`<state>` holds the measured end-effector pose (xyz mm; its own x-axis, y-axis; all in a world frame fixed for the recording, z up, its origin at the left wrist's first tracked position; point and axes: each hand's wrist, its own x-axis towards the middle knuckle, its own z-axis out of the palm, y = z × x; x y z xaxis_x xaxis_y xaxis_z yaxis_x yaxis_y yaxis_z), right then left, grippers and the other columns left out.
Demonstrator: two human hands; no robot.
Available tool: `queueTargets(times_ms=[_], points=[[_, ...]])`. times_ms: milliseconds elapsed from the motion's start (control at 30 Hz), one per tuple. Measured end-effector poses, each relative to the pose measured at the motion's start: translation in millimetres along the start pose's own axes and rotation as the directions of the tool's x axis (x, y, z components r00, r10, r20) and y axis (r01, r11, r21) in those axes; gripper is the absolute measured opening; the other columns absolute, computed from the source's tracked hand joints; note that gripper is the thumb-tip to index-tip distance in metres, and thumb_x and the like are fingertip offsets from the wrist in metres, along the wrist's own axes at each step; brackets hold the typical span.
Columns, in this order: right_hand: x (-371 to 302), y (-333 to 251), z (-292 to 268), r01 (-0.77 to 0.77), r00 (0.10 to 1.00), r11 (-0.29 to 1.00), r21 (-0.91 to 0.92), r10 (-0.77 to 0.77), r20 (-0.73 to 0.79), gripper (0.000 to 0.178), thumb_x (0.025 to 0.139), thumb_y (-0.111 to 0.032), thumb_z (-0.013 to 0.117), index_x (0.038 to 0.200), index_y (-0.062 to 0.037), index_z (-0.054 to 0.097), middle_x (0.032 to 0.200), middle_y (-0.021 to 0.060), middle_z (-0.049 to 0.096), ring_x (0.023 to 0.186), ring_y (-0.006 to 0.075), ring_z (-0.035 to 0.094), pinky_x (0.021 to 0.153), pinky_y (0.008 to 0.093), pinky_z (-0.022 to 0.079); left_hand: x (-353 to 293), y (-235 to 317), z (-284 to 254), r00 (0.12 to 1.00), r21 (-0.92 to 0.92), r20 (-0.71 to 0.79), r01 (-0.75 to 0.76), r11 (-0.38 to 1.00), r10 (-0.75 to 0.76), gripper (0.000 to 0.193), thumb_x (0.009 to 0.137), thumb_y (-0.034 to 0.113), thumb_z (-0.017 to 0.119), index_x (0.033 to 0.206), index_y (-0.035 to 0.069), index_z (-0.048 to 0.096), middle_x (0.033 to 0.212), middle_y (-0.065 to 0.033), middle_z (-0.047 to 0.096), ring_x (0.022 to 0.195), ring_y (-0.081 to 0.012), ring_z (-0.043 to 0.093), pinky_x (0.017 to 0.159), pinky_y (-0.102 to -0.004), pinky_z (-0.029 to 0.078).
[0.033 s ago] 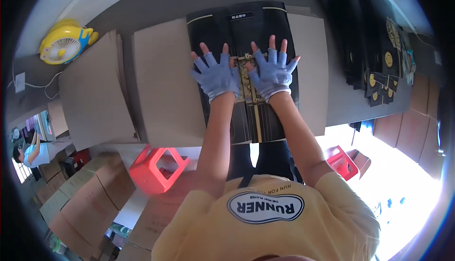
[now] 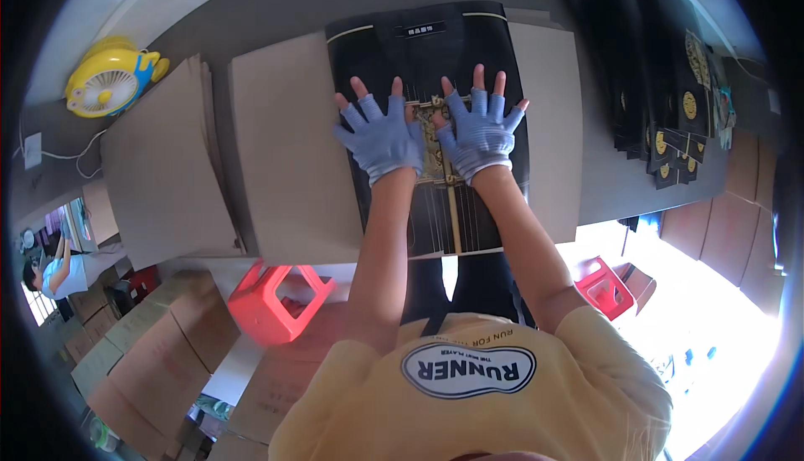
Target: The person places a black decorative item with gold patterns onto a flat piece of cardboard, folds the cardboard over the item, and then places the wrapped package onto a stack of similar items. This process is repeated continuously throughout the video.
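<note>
Head view: A worker in fingerless blue gloves presses down on a black panel with gold ornament (image 2: 434, 155), the left hand (image 2: 383, 139) and right hand (image 2: 481, 133) laid flat side by side on it, fingers spread and grasping nothing. The panel lies on a broad tan cardboard sheet (image 2: 289, 143) atop a grey surface (image 2: 276, 21), just in front of the worker. More cardboard (image 2: 163, 168) is stacked to the left, near a yellow fan (image 2: 109, 84); black gold-marked pieces (image 2: 624, 67) lie in overlapping piles at right.
</note>
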<state>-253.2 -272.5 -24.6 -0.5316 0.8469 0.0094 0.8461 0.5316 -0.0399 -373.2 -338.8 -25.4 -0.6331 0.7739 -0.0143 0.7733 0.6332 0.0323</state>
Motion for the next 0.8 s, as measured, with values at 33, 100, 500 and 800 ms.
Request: queueTargets(times_ms=[33,100,500,800], points=[[0.4,-3.7,5.6,0.006,1.0,0.999,-0.036,-0.006,0.01,0.059,0.09,-0.056,0.045,0.144,-0.0354,0.037,0.157,0.0149,0.015,0.144,0.042,0.005,0.102,0.0756,0.006,0.7,0.4,3.8,1.0,0.005,-0.007,-0.002,1.0,0.002,0.048,0.094,0.047,0.044,0.14,0.039,0.042,0.156,-0.0167,0.018,0.142,-0.0446,0.016,0.107,-0.0604,0.017],[3.2,-5.3,8.1,-0.005,1.0,1.0,0.019,0.005,-0.005,0.057,0.091,-0.055,0.044,0.144,-0.0343,0.037,0.156,0.0145,0.016,0.144,0.042,0.004,0.102,0.0753,0.002,-0.1,0.9,9.7,1.0,0.017,-0.026,-0.001,1.0,0.001,0.046,0.095,0.045,0.042,0.141,0.039,0.041,0.157,-0.016,0.018,0.142,-0.0438,0.015,0.108,-0.0605,0.017],[-0.4,-6.3,17.3,0.042,0.993,0.995,0.091,-0.031,-0.113,0.055,0.09,-0.052,0.047,0.14,-0.0309,0.043,0.151,0.0169,0.028,0.139,0.0474,0.015,0.099,0.0778,0.007,0.2,-3.1,24.8,0.971,-0.044,-0.212,-0.12,0.992,0.108,0.047,0.087,0.038,0.056,0.134,0.036,0.05,0.15,-0.021,0.031,0.132,-0.0512,0.028,0.1,-0.0657,0.025],[1.8,-6.5,18.5,0.055,0.99,0.997,0.051,-0.048,-0.13,0.067,0.083,-0.049,0.056,0.143,-0.0238,0.041,0.15,0.0225,0.026,0.14,0.0475,0.015,0.104,0.0736,0.008,-0.4,-3.3,22.2,0.954,0.024,-0.26,-0.147,0.989,0.148,0.048,0.086,0.034,0.054,0.134,0.029,0.052,0.146,-0.0193,0.037,0.133,-0.0448,0.032,0.105,-0.0586,0.026]])
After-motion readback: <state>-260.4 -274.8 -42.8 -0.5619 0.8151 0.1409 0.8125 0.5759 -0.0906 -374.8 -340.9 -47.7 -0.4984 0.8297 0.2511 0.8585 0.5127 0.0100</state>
